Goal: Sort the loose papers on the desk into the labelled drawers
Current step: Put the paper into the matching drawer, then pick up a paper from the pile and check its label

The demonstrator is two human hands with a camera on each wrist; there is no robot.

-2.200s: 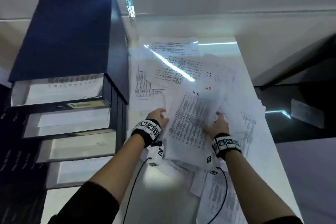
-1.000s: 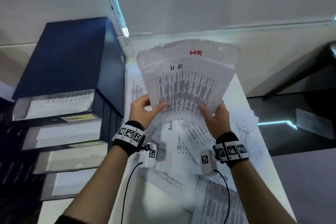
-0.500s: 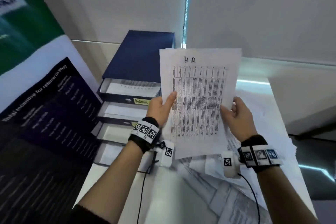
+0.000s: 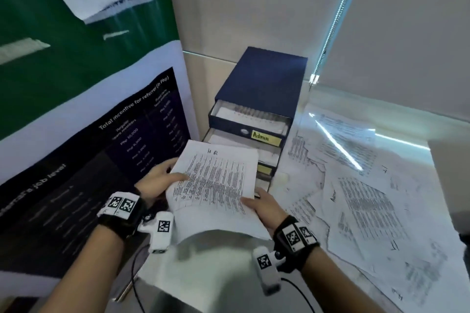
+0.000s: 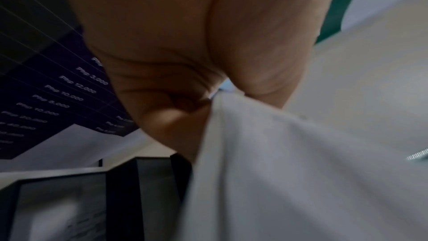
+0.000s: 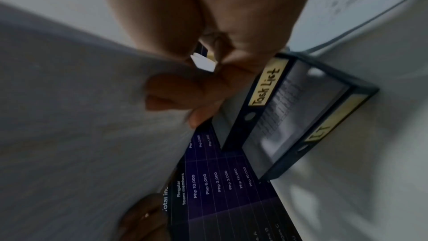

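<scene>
Both hands hold a thin stack of printed sheets marked "HR" in front of the blue drawer unit. My left hand pinches the stack's left edge, thumb on top. My right hand pinches its lower right edge. The paper's underside fills the left wrist view, and the same stack covers the left side of the right wrist view. The top drawer is labelled "Admin". Lower drawers read "Task List" and "IT". The stack hides most of the lower drawers in the head view.
Loose printed papers lie scattered over the white desk to the right of the drawers. A dark poster with a price table stands close on the left. A wall and a blind cord are behind.
The HR stack was lifted off the desk pile, held upright, and has now swung left and tipped flatter, down in front of the drawers. The view turned left.
</scene>
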